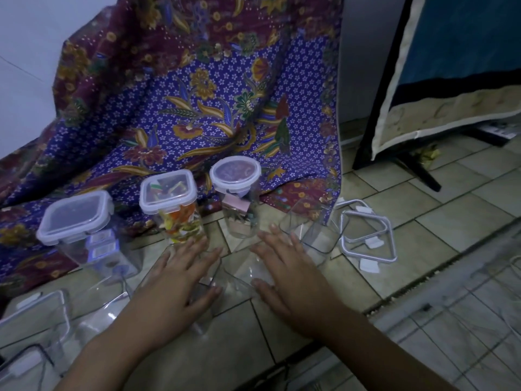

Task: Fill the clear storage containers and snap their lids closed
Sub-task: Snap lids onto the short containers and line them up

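Both hands lie spread and palm-down over the same open clear container [225, 277] at the middle of the tiled floor [423, 235]: the left hand [174, 289] flat across its left side, the right hand [284, 280] across its right side, fingers splayed wide on each, neither closed around anything. Whether the palms press on the rim or hover just above it cannot be told. Beyond the fingertips stand three lidded containers in a row in front of a patterned cloth [197, 94]: a square one [76, 221] at the left with dark contents under its lid, a taller square one [174, 204] holding orange, yellow and green pieces, and a round one [236, 196] holding pink and dark items. A fourth clear container [310, 230], open and seemingly empty, sits just right of the round one, close to the right hand's fingertips. Two loose square lids [366, 238] lie stacked to its right. At the lower left, further clear containers and lids [36, 328] overlap, too transparent to count. No readable writing shows on any piece. A dark framed panel [451, 66] leans at the upper right.
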